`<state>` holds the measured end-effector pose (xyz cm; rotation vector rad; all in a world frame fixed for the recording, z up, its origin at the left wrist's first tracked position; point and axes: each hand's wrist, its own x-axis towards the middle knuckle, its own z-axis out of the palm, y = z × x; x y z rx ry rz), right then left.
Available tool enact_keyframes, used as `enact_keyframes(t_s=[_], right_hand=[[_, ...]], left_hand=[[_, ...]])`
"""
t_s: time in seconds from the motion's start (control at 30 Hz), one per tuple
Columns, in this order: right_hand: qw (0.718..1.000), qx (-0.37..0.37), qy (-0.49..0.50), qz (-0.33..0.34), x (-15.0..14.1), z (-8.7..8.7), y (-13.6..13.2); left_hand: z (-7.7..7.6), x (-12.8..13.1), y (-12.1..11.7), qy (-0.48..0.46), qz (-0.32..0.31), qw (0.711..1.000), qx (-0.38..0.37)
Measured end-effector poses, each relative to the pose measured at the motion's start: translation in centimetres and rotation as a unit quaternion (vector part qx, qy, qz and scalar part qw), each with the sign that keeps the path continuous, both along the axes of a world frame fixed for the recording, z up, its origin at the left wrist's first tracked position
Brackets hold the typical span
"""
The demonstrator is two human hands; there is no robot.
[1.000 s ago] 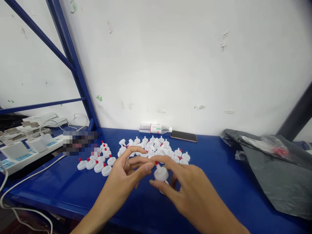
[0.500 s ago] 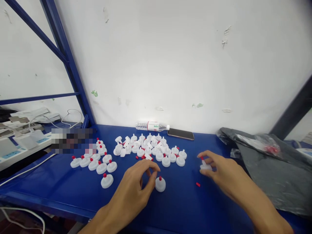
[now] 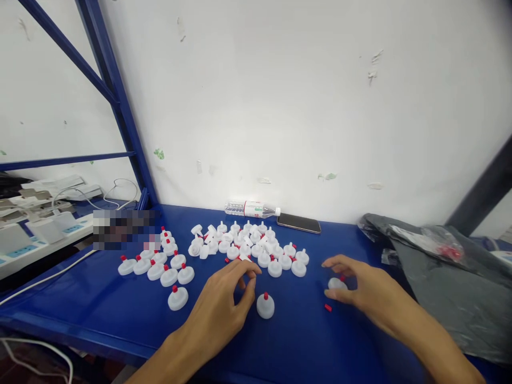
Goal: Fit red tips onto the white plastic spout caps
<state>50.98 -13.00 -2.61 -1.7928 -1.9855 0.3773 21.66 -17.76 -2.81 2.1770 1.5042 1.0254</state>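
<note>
Over the blue table, my left hand (image 3: 224, 301) is loosely curled, thumb and forefinger a little apart, with no object visible between them. Just right of its fingertips stands a white funnel-shaped cap with a red tip (image 3: 265, 306). My right hand (image 3: 358, 281) is open around another white cap (image 3: 336, 284), whose red tip shows between thumb and fingers. The thumb is close to that cap's near side; whether it touches I cannot tell. A small loose red tip (image 3: 328, 308) lies below this hand.
Red-tipped white caps (image 3: 168, 276) stand grouped at left. A pile of white caps (image 3: 248, 242), most without red tips, fills the middle. Behind lie a plastic bottle (image 3: 253, 209) and a phone (image 3: 299, 223). A grey plastic bag (image 3: 436, 288) covers the right; a power strip (image 3: 68, 237) is far left.
My right hand's fingers have spread from the red tip of the cap, which now sits lower and partly behind the hand. The left hand has barely moved; the view has shifted slightly.
</note>
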Motion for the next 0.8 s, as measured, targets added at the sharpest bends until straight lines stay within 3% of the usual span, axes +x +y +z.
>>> enact_keyframes(t_s=[0.13, 0.33, 0.53, 0.63, 0.8], right_hand=[[0.996, 0.068, 0.016, 0.052, -1.7, 0.7, -0.2], [0.978, 0.098, -0.006, 0.182, -4.9, -0.4, -0.4], [0.988, 0.049, -0.048, 0.139, -5.5, 1.1, -0.1], [0.986, 0.081, 0.039, 0.141, -6.0, 2.7, -1.1], [0.952, 0.078, 0.194, 0.225, -8.7, 5.1, -4.0]], left_hand=[[-0.1, -0.2, 0.1, -0.019, 0.003, 1.0, 0.005], [0.0, -0.2, 0.2, -0.041, -0.003, 0.999, 0.008], [0.0, -0.1, 0.1, -0.039, -0.001, 0.999, 0.019], [0.1, 0.0, -0.3, -0.031, -0.01, 0.998, 0.06], [0.1, 0.3, -0.9, -0.035, -0.099, 0.982, 0.16]])
